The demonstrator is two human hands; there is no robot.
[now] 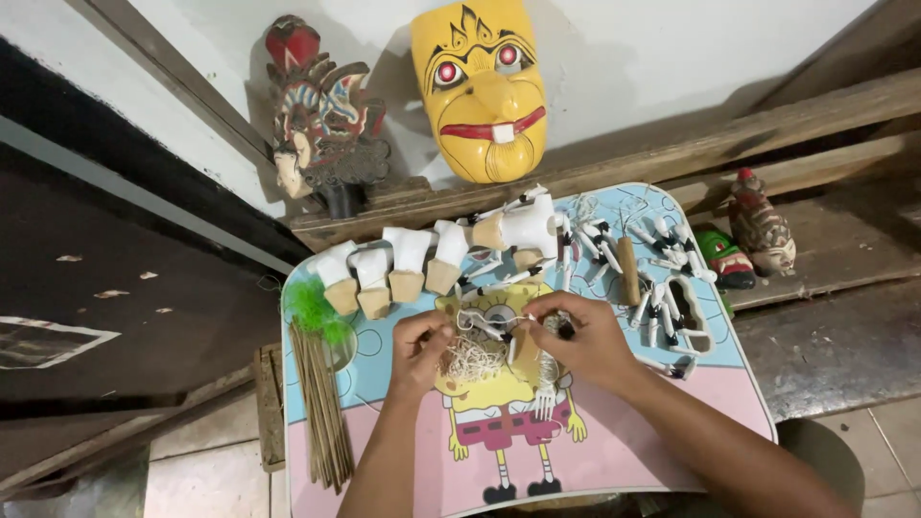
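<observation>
Forearms: both come up from the bottom edge of the frame and meet over the middle of the table.
Left hand (419, 343): lower middle of the frame, fingers curled together, pinching the pale string (477, 357) at its left side.
Right hand (576, 336): just right of centre, fingers closed on a small white puppet part (491, 326) with a dark tip, thumb and forefinger clamped on it.
String: a loose tangled bundle lying on the table between the two hands, touching both.
White fork-like piece (545, 398): on the table just below the right hand.
Table (633, 451): small, rounded corners, pink and light blue top with a yellow cartoon figure printed in the middle.
Thin sticks (321, 403): a bundle along the left edge of the table, running toward the bottom of the frame.
Green tuft (315, 309): fuzzy, at the upper end of the sticks, left of the left hand.
White-and-wood blocks (393, 273): a row across the far left part of the table, white tops and bare wooden bases, leaning side by side.
Small white limbs (662, 278): many scattered at the upper right of the table, some dark-tipped, around a short wooden dowel (628, 270).
Green painted head (724, 257): just off the table's right far corner.
Carved figure (763, 225): on the wooden ledge at right, beside the green head.
Yellow mask (483, 86): top centre, leaning on the white wall, red eyes and a single tooth.
Ornate carved head (321, 120): upper left of the mask, red, blue and dark colours.
</observation>
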